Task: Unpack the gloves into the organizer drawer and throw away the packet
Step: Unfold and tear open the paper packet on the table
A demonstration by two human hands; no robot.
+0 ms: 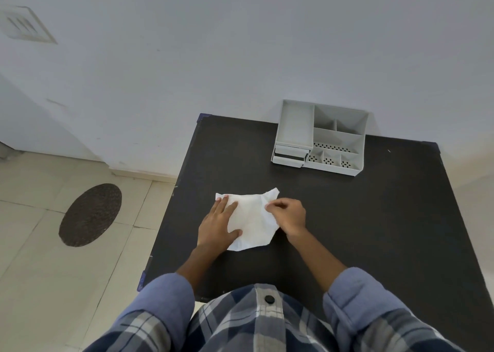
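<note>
A person in a plaid shirt with blue sleeves leans over a black table (374, 218), both hands on a white packet (251, 218) lying flat near the table's middle. The left hand (217, 224) presses down on the packet's left side, fingers spread and flat, gripping nothing. The right hand (288, 214) pinches the packet's right edge between thumb and fingertips. A grey desk organizer (320, 137) (its lower drawer (288, 159) pulled partly out) stands well apart at the table's far edge against the white wall. A dark oval mat (91, 214) lies on the tiled floor to the left.
</note>
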